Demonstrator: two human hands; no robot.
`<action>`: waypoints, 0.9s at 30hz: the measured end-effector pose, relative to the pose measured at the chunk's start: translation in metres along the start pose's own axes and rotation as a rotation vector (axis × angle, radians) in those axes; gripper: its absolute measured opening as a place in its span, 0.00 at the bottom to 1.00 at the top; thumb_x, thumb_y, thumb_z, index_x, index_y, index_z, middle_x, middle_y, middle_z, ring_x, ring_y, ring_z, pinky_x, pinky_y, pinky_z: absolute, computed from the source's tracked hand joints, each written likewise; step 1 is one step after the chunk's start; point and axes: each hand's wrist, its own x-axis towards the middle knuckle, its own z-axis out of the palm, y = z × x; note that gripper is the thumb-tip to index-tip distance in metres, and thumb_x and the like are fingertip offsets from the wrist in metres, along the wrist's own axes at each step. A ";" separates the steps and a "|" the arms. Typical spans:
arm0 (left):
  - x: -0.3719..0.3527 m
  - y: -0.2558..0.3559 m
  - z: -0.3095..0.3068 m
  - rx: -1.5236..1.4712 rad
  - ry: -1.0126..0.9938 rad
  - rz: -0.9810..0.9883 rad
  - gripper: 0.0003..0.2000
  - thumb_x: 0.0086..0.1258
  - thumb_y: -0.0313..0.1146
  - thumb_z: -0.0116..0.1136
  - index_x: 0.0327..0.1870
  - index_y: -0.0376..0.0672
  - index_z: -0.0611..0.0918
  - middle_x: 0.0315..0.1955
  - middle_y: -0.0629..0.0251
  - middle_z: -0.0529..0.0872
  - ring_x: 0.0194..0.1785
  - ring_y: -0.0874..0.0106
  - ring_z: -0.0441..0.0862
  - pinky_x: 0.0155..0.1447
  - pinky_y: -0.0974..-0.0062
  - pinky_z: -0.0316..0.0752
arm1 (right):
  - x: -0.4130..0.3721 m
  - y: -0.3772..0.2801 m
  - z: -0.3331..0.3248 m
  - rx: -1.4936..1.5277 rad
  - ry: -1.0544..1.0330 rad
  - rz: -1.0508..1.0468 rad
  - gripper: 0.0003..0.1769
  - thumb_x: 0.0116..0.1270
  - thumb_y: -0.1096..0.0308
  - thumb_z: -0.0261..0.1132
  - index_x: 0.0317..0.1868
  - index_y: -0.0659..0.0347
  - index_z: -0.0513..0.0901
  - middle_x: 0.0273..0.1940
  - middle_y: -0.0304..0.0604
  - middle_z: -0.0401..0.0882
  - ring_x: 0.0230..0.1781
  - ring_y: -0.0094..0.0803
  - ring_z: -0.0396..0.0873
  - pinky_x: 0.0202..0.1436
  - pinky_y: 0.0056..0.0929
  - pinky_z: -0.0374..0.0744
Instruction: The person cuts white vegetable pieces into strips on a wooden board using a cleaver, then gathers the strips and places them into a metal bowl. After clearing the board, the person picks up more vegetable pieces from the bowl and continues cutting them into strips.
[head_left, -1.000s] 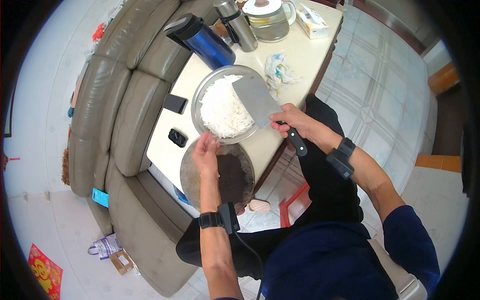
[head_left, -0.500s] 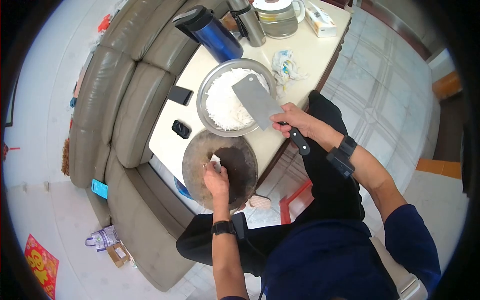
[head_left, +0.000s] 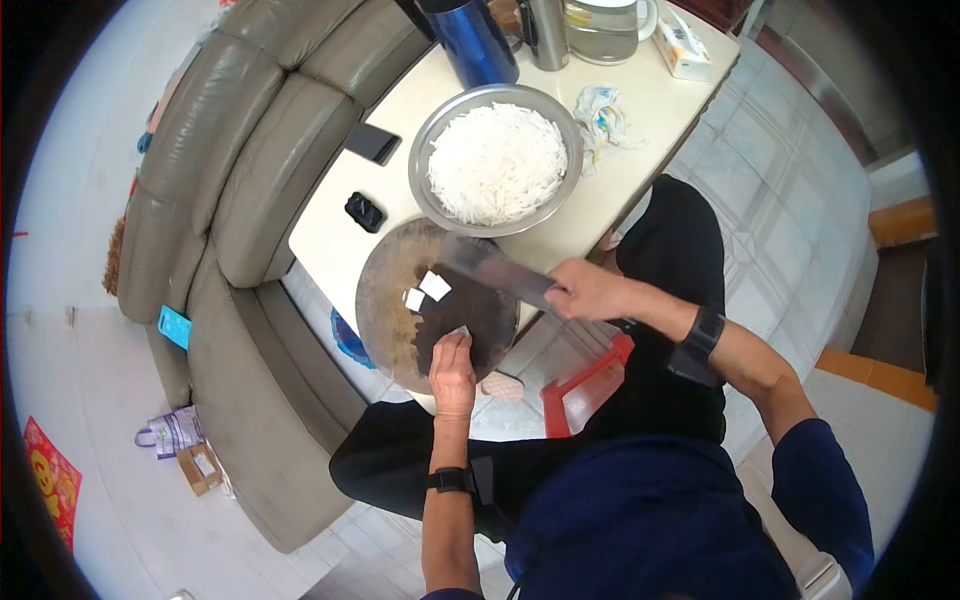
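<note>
My right hand is wrapped round the handle of a cleaver. The blade is smeared by motion and held over the upper right of a round wooden chopping board. At the board's near side, my left hand has its fingers closed on a small white vegetable piece, mostly hidden by the fingertips. Two white chunks lie on the board beyond that hand. Behind the board stands a metal bowl heaped with white shreds, perhaps radish.
On the cream table are a phone, a small black case, a crumpled wrapper, a blue flask, a glass jug and a tissue box. A red stool stands below; a sofa is at left.
The cleaver has come down from over the bowl to the board. My left hand has shifted nearer me and slightly right. Two white chunks now show on the board. The view has shifted.
</note>
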 end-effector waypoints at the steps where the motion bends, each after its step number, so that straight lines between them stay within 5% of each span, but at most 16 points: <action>1: -0.002 0.000 -0.001 0.005 0.015 0.036 0.13 0.47 0.18 0.57 0.38 0.34 0.81 0.40 0.54 0.81 0.46 0.55 0.78 0.50 0.64 0.75 | 0.002 -0.003 0.013 -0.213 0.067 -0.224 0.10 0.54 0.73 0.55 0.19 0.69 0.76 0.18 0.55 0.76 0.20 0.47 0.77 0.26 0.40 0.76; 4: -0.011 0.005 -0.005 -0.014 -0.015 0.068 0.15 0.45 0.16 0.57 0.38 0.34 0.81 0.39 0.55 0.81 0.46 0.55 0.78 0.49 0.64 0.75 | 0.005 -0.022 0.038 -0.501 -0.114 -0.122 0.07 0.49 0.73 0.57 0.22 0.69 0.78 0.22 0.59 0.77 0.27 0.55 0.78 0.34 0.47 0.76; 11: -0.026 0.000 0.007 0.016 0.048 0.035 0.16 0.48 0.18 0.55 0.41 0.34 0.80 0.42 0.55 0.80 0.48 0.56 0.78 0.52 0.63 0.75 | 0.010 -0.042 0.057 -0.670 -0.142 -0.252 0.06 0.49 0.73 0.59 0.25 0.69 0.79 0.24 0.56 0.79 0.28 0.51 0.80 0.32 0.44 0.77; 13: -0.027 0.002 0.009 -0.020 0.095 0.020 0.14 0.49 0.14 0.55 0.39 0.32 0.81 0.38 0.52 0.81 0.42 0.53 0.79 0.47 0.61 0.76 | 0.011 -0.041 0.061 -0.738 -0.182 -0.312 0.10 0.47 0.74 0.60 0.30 0.72 0.75 0.24 0.56 0.78 0.27 0.50 0.80 0.30 0.41 0.78; 27: -0.030 -0.002 0.017 -0.078 0.191 -0.032 0.13 0.47 0.16 0.56 0.37 0.34 0.82 0.37 0.55 0.81 0.42 0.55 0.79 0.49 0.62 0.75 | 0.033 -0.050 0.084 -0.745 -0.203 -0.362 0.07 0.47 0.76 0.58 0.28 0.71 0.77 0.26 0.57 0.78 0.29 0.50 0.80 0.32 0.42 0.78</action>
